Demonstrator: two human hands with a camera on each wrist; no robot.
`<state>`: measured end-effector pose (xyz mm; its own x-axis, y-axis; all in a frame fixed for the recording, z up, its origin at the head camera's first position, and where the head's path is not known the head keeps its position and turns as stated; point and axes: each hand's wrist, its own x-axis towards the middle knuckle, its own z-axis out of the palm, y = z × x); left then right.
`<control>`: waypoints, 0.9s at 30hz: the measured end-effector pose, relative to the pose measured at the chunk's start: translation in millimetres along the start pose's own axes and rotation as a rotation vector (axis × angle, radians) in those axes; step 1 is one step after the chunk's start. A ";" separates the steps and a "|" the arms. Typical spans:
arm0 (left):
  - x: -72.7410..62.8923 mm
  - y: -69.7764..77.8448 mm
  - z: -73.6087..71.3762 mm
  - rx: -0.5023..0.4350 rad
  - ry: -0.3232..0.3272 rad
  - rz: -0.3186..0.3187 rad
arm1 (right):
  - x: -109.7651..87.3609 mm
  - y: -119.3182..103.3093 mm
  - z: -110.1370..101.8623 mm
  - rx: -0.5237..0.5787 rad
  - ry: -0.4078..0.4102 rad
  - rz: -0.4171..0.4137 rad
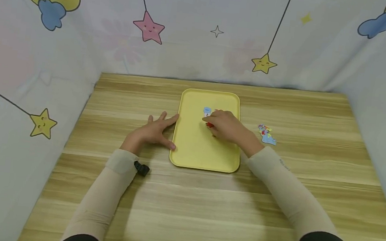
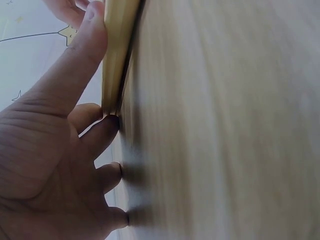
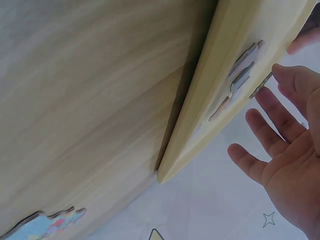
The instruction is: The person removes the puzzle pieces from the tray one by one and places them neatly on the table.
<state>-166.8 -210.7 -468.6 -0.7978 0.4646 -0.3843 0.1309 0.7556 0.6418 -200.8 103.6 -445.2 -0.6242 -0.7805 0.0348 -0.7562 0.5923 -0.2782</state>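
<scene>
A yellow tray [image 1: 189,152] lies on the wooden table, upright end towards the far wall. My left hand [image 1: 154,131] rests by its left side with spread fingers; thumb and a fingertip touch the rim, and other fingertips press the tabletop in the left wrist view. Over the tray's middle, my right hand [image 1: 226,126] pinches a thin flat cut-out piece [image 3: 261,86] between thumb and finger; its picture face is hidden. A small red part [image 1: 209,125] shows under that hand. Beyond the fingertips lies a blue and white cut-out piece [image 1: 207,110]. Further flat pieces [image 3: 242,77] lie on the tray.
Right of the tray, on the table [image 1: 303,157], lies a cluster of colourful flat cut-out pieces [image 1: 267,134], mostly blue with red and yellow. A printed cloth [image 1: 187,48] with stars and moons hangs around the back and sides. A black device [image 1: 142,168] sits at the left wrist.
</scene>
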 end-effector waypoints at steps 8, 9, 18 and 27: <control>1.2 0.1 -1.1 0.001 0.001 -0.003 | -9.4 12.5 -5.3 0.017 0.009 0.009; 1.3 0.0 -1.0 0.000 0.000 -0.002 | -11.2 14.1 -5.8 0.024 0.015 0.013; 0.6 1.1 0.5 0.000 -0.004 0.002 | -32.3 27.0 -12.7 0.023 0.058 0.039; -1.4 2.8 -0.5 -0.003 -0.001 0.009 | -42.9 39.5 -19.2 0.058 0.080 0.091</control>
<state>-165.6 -209.5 -466.0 -0.7958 0.4719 -0.3794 0.1360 0.7499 0.6474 -207.7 164.4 -439.2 -0.7048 -0.7045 0.0829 -0.6848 0.6452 -0.3389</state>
